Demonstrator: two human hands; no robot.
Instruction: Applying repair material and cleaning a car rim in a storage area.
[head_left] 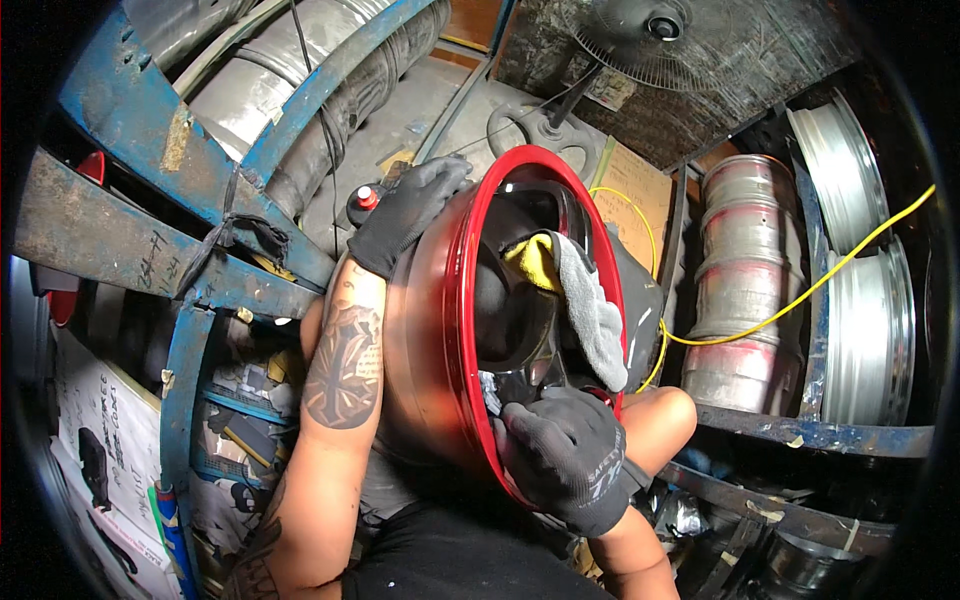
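A car wheel (467,300) with a glossy red lip, black spokes and a greyish barrel stands tilted over my lap, its face turned right. My left hand (415,208), in a black work glove, grips the far left of its barrel. At the near edge of the red lip, my right hand (560,450), gloved alike, is closed against the inside of the wheel. A small bluish-white bit shows by its fingertips; what it is cannot be made out. A grey and yellow cloth (592,318) hangs over the spokes and the right side of the lip.
A bottle with a red cap (367,197) stands beyond my left hand. Blue metal racks (185,130) close in on the left. At right, stacked silver wheels (745,280) sit on a rack, and a yellow cable (790,315) crosses before them. A fan (640,45) stands at the back.
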